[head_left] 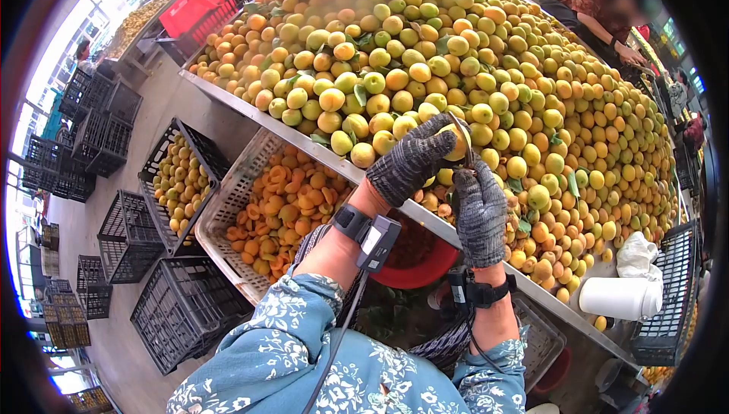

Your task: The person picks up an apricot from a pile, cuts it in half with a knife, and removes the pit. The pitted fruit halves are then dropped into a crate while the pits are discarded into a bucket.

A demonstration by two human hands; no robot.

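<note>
My left hand (414,160), in a dark grey knitted glove, is closed round a yellow apricot (459,145) above the near edge of the big heap. My right hand (481,220), gloved alike, pinches a thin curved metal blade (469,157) that lies against the fruit. The blade's handle is hidden in the fingers. Whole green-yellow and orange apricots (395,80) are piled on the metal-edged table (266,119). Below my left forearm, orange apricot halves (285,201) fill a white slatted basket (206,226).
A red tub (414,271) sits beneath the table edge by my lap. Black crates (190,308) stand on the floor at left, one holding whole apricots (181,184). A white jug (619,298) lies at right. Another person (600,4) works at the far right side.
</note>
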